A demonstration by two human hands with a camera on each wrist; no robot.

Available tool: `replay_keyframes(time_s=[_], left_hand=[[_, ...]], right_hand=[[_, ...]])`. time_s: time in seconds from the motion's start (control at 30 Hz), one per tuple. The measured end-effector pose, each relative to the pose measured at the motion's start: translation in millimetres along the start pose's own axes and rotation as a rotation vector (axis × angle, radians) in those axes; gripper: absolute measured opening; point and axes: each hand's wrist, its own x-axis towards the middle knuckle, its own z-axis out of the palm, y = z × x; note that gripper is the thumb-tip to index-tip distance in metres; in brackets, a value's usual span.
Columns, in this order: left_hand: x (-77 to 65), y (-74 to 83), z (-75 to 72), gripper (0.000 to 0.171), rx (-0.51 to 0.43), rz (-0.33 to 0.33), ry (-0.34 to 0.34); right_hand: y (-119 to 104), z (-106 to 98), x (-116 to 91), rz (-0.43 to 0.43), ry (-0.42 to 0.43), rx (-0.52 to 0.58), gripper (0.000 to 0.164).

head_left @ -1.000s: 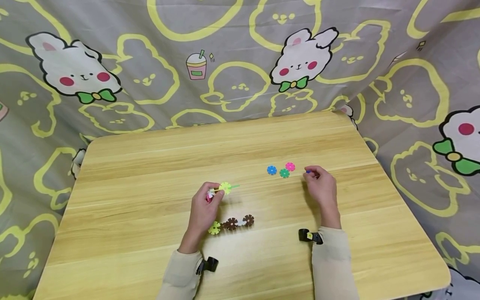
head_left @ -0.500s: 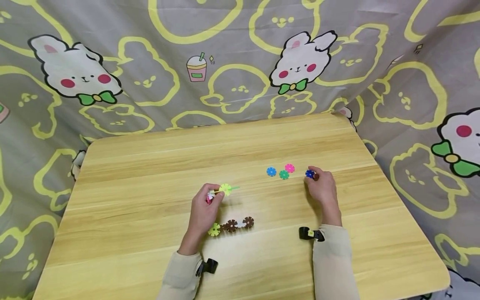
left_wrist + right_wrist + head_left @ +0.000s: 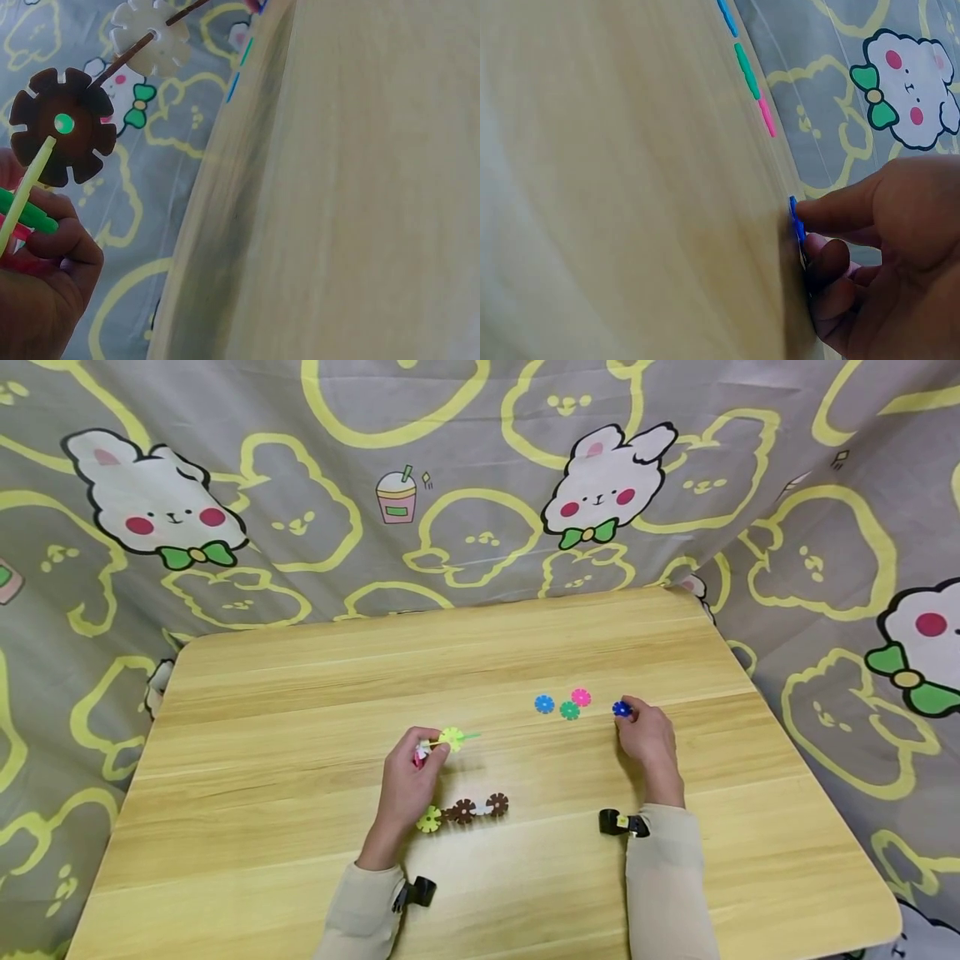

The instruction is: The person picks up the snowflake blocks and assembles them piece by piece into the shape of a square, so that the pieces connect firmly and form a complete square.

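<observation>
My left hand [image 3: 408, 772] pinches a small cluster of joined plastic snowflake discs. Its yellow disc [image 3: 452, 739] faces up, with a green one edge-on beside it and white and pink pieces partly hidden by the fingers. Just below that hand, a joined chain of discs stands on the table: a yellow-green disc [image 3: 429, 818], brown discs [image 3: 497, 804] and a white one [image 3: 139, 56]. Over at the right, my right hand [image 3: 647, 735] has curled fingers, with thumb and fingertip at the edge of a dark blue snowflake disc [image 3: 795, 217], low against the tabletop.
Light blue [image 3: 544, 704], green [image 3: 570, 711] and pink [image 3: 581, 697] discs lie loose and flat, left of my right hand. The wooden table [image 3: 300, 693] meets a patterned curtain [image 3: 480, 460] along its back edge.
The dark blue disc, mostly covered by my right fingers a second ago, now shows its face. That hand has shifted slightly; the left hand and its cluster hold still.
</observation>
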Motion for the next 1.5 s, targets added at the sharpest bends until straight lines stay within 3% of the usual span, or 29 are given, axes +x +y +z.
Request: replay_keyframes(time_s=[0.33, 0.57, 0.87, 1.0, 1.27, 1.5], left_hand=[[-0.5, -0.3, 0.0, 0.016, 0.003, 0.002, 0.004], [-1.6, 0.7, 0.9, 0.015, 0.003, -0.008, -0.004], [-2.0, 3.1, 0.8, 0.015, 0.008, -0.006, -0.003], [-2.0, 3.8, 0.1, 0.015, 0.012, -0.008, -0.009], [-2.0, 4.2, -0.4, 0.015, 0.017, -0.011, -0.005], [-1.3, 3.8, -0.4, 0.015, 0.017, -0.005, 0.000]], right_hand=[[-1.6, -2.4, -3.7, 0.047, -0.002, 0.064, 0.043], [-1.5, -1.3, -6.4, 0.034, -0.018, 0.071, 0.034], [-14.3, 3.1, -11.6, -0.008, -0.032, 0.209, 0.041], [-30.3, 6.7, -17.0, -0.088, -0.012, 0.275, 0.036], [-61.7, 19.7, -31.0, -0.353, -0.036, 0.391, 0.022], [-80.2, 29.0, -36.5, -0.442, -0.104, 0.392, 0.025]])
